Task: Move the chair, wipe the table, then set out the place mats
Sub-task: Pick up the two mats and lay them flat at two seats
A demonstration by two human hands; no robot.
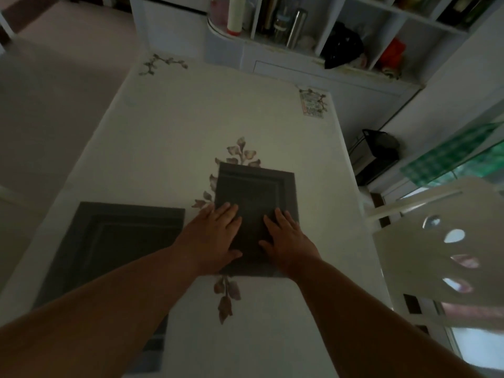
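- Dim room, with a white table (169, 126) printed with muted leaf sprigs filling most of the view; white shelving (341, 36) stands beyond its far end
- Two dark grey place mats lie on it, each rectangular with raised ridges framing the border like a picture frame
- One place mat (255, 192) sits near the table's middle, over the leaf pattern; the second mat (117, 236) lies to its left, apart from it, partly hidden by the left forearm
- Left hand (215, 236) rests flat on the middle mat's near left part, fingers spread; right hand (286, 238) lies flat on its near right part, fingers loosely spread, gripping nothing
- Small printed card (312, 105) sits at the far right corner; its writing is too blurred to read
- Shelf compartments hold a steel flask (296, 27), a black bag (343, 46) and something red (392, 51)
- White chair (425, 255) with teardrop cut-outs stands at the right, off the table's edge
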